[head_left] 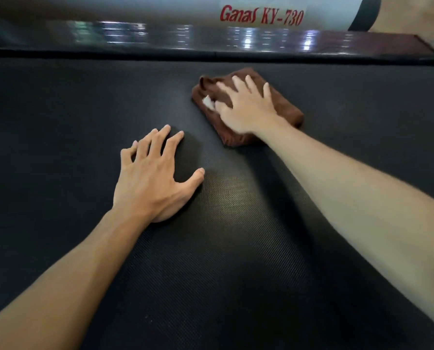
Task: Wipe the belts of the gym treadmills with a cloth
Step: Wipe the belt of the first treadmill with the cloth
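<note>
Dark, finely textured rubber of the black treadmill belt (236, 248) fills nearly the whole view, with a glossy dark side rail (210, 41) running along its far edge. Beyond the rail lies a pale housing panel (160, 11) printed with the red lettering "Ganas KY-730" (261, 16).

Near the far edge of the belt lies a folded brown fabric cloth (236, 137), flat on the belt, with a small white tag (208, 102) showing at its left side. The right hand (246, 107) rests palm down on top of the cloth, its fingers straight and spread, pressing it against the belt. The hand's outline is slightly blurred.

The left hand (152, 178) is planted on the bare belt nearer the camera and to the left of the cloth, apart from it, with fingers splayed, fingertips touching the rubber and nothing held.
</note>
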Available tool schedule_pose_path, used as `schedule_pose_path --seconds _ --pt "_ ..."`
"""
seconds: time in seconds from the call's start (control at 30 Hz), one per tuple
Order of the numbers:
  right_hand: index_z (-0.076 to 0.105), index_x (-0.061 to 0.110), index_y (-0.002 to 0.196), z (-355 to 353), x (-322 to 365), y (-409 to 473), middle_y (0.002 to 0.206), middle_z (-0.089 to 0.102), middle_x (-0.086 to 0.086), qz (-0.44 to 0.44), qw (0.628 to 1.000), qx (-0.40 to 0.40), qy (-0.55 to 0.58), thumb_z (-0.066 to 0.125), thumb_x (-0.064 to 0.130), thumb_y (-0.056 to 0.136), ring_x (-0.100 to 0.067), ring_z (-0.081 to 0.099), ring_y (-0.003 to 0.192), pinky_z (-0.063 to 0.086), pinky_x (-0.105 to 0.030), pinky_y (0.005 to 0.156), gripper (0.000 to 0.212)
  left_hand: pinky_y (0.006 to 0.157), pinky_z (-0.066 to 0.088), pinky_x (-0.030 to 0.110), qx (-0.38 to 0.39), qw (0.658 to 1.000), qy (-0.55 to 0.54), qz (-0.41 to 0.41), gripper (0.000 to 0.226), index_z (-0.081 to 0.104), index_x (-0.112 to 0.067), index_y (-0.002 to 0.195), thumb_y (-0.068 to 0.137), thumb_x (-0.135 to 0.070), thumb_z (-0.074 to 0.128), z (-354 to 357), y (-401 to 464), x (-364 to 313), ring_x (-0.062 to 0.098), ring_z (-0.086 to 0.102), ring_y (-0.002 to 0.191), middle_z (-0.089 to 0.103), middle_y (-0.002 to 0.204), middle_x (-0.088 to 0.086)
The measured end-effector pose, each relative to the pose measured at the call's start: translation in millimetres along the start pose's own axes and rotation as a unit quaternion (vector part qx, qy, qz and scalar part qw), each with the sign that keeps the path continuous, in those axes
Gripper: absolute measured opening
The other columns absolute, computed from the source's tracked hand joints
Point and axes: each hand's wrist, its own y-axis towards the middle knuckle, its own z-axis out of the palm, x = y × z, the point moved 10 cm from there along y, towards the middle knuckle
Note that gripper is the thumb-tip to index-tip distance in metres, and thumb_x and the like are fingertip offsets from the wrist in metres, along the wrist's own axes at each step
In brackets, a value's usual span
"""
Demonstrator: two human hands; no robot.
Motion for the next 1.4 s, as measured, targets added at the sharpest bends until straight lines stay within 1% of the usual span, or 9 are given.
schedule_pose_path --seconds 0.13,0.37,0.6,0.7,0.83,1.0,1.07,1.27,1.4 --pt "0.019 0.045 0.162 10 -5 -87 0.174 0.009 0.006 -0.053 0.998 -0.014 0.005 0.024 0.062 0.100 -0.020 0.000 0.161 -0.004 -0.054 0.128 0.065 0.122 0.016 0.047 -0.003 1.000 -0.005 -0.004 0.095 0.024 -0.029 0.159 0.080 -0.081 0.015 0 0 0 0.017 0.011 0.156 0.017 0.169 -0.004" --pt "0.020 0.042 0.164 -2 -47 -41 0.175 0.009 0.001 0.061 0.998 -0.003 -0.006 0.024 0.061 0.104 -0.025 0.000 0.161 -0.004 -0.057 0.127 0.063 0.121 0.017 0.048 -0.005 1.000 -0.007 -0.006 0.097 0.026 -0.028 0.159 0.077 -0.078 0.015 -2 -1 -1 0.019 0.014 0.155 0.020 0.168 -0.002" --pt "0.015 0.047 0.163 14 -6 -164 0.174 0.004 0.009 -0.047 0.999 0.011 0.020 0.027 0.054 0.108 -0.016 -0.005 0.160 -0.008 -0.050 0.128 0.057 0.126 0.009 0.047 0.014 0.999 -0.034 -0.008 0.082 0.026 -0.022 0.161 0.092 -0.067 0.034 -2 -5 -4 0.019 0.009 0.157 0.017 0.170 0.002" --pt "0.018 0.046 0.163 11 -25 -172 0.174 0.005 0.009 -0.003 1.000 0.005 0.021 0.026 0.053 0.108 -0.015 -0.004 0.160 -0.007 -0.050 0.128 0.056 0.128 0.004 0.046 0.012 0.997 -0.068 -0.015 0.073 0.023 -0.016 0.162 0.101 -0.053 0.041 -9 -24 0 0.019 0.007 0.158 0.014 0.171 0.005" --pt "0.017 0.043 0.164 10 -7 -132 0.175 0.005 0.002 0.050 0.999 0.014 0.013 0.023 0.054 0.107 -0.026 -0.003 0.161 -0.006 -0.059 0.126 0.059 0.128 0.003 0.044 0.023 0.998 -0.057 -0.003 0.076 0.019 -0.015 0.163 0.101 -0.054 0.040 -19 -74 17 0.018 0.005 0.158 0.011 0.172 0.004" --pt "0.014 0.044 0.164 25 67 -194 0.175 0.001 0.006 -0.107 0.994 0.020 0.009 0.024 0.057 0.106 -0.020 -0.007 0.161 -0.007 -0.055 0.127 0.060 0.128 0.002 0.044 0.038 0.995 -0.073 -0.056 0.075 0.018 -0.015 0.163 0.102 -0.054 0.038 -31 -108 52 0.018 0.007 0.158 0.010 0.172 0.002" --pt "0.017 0.045 0.163 27 65 -220 0.174 0.003 0.010 -0.123 0.992 0.027 0.014 0.025 0.057 0.106 -0.015 -0.006 0.160 -0.007 -0.051 0.128 0.059 0.128 0.003 0.044 0.032 0.994 -0.083 -0.068 0.075 0.018 -0.016 0.163 0.102 -0.053 0.038 -34 -116 63 0.018 0.008 0.158 0.011 0.172 0.002" --pt "0.014 0.044 0.163 19 46 -153 0.175 0.003 0.006 -0.018 0.999 0.043 -0.001 0.024 0.051 0.108 -0.021 -0.005 0.161 -0.006 -0.055 0.127 0.057 0.128 0.001 0.042 0.032 0.994 -0.076 -0.078 0.075 0.019 -0.015 0.163 0.101 -0.053 0.037 -41 -150 93 0.015 0.007 0.158 0.012 0.171 0.001" --pt "0.014 0.042 0.164 29 119 -118 0.175 0.002 0.003 -0.092 0.994 0.053 -0.013 0.022 0.055 0.107 -0.025 -0.006 0.161 -0.008 -0.059 0.126 0.059 0.128 0.001 0.042 0.029 0.993 -0.073 -0.094 0.073 0.019 -0.015 0.163 0.102 -0.050 0.038 -44 -158 104 0.015 0.007 0.158 0.012 0.171 0.001"
